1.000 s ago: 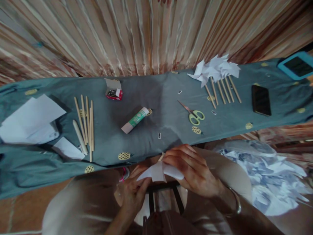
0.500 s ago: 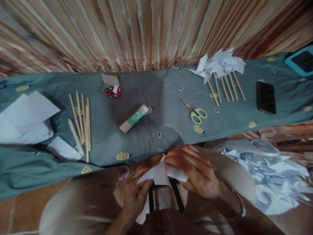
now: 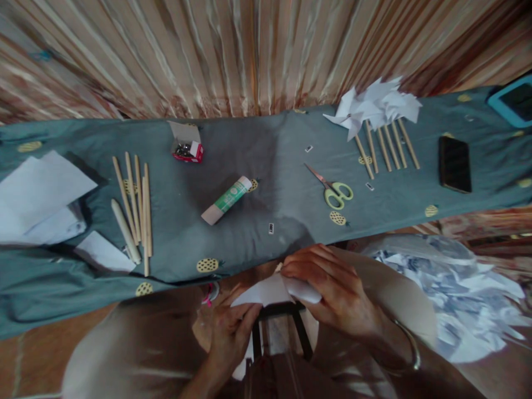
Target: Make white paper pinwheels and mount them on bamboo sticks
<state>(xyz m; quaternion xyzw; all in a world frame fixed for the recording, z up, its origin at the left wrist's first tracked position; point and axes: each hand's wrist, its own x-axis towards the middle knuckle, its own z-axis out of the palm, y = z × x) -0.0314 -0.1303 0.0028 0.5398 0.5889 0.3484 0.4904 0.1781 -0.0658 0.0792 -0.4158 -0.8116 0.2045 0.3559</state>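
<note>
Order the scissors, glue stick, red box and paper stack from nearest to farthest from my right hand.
From your right hand, in the head view:
1. Scissors: just ahead.
2. Glue stick: ahead, leftward.
3. Red box: farther left, toward the back.
4. Paper stack: far left.

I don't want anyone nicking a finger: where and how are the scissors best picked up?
Best pinch the scissors by their green handles, coming from the near right. They lie flat, blades pointing far left, so that side should keep fingers off the tips.
</note>
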